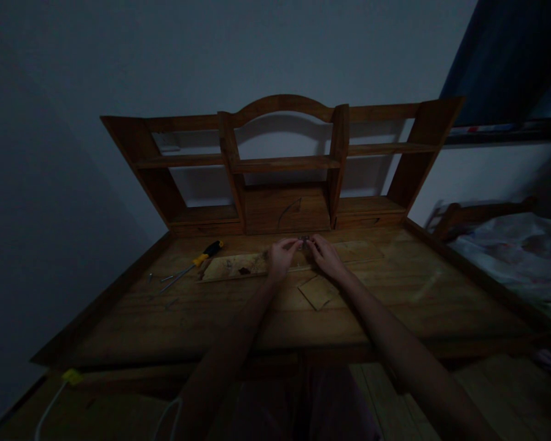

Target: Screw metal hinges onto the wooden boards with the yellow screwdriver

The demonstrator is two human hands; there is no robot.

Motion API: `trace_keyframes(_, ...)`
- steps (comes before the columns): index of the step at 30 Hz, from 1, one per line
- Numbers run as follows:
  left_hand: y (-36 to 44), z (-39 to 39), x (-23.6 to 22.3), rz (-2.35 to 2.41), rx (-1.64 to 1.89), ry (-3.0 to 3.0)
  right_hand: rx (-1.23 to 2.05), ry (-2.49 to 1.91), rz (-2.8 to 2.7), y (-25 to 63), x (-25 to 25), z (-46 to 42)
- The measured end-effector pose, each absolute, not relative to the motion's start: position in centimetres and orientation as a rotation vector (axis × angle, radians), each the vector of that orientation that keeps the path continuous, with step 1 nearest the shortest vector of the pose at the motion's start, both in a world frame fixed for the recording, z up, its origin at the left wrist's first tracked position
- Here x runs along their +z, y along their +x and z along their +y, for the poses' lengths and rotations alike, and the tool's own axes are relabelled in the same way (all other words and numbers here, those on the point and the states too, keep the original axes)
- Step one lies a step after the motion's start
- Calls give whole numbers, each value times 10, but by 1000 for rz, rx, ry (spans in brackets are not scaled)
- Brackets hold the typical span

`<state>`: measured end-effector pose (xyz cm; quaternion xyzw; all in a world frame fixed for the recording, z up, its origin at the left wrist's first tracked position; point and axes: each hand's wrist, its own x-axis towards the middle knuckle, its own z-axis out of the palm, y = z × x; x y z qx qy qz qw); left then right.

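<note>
Over a long, stained wooden board (232, 267) on the desk, both hands meet at a small dark metal piece (304, 239). The fingertips of my left hand (281, 257) pinch it from the left. From the other side, my right hand (327, 256) has its thumb and fingers closed on it. Dim light and the small size hide what kind of part it is. Below my right hand lies a square bit of thin wood (318, 292).
A screwdriver (201, 258) with a yellow and black handle lies left of the board, near a small screw (150, 277). A wooden shelf unit (284, 164) stands along the desk's back. Raised edges border the desk (422, 300). A cable with a yellow end (72, 376) is at lower left.
</note>
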<state>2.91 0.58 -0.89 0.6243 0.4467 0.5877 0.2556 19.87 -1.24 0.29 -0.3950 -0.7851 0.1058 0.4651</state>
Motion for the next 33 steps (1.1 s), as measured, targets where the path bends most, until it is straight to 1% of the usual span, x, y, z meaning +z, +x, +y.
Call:
trace_keyframes(20, 30, 3, -8, 1171, 1594, 1660, 266, -993, -1942, 200, -1, -9)
trace_keyframes(28, 32, 0, -13, 1160, 1463, 1568, 250, -1018, -1936, 201, -4, -7)
trace_keyframes(33, 34, -1, -8, 1094, 1462, 1566, 259, -1009, -1919, 201, -3, -8)
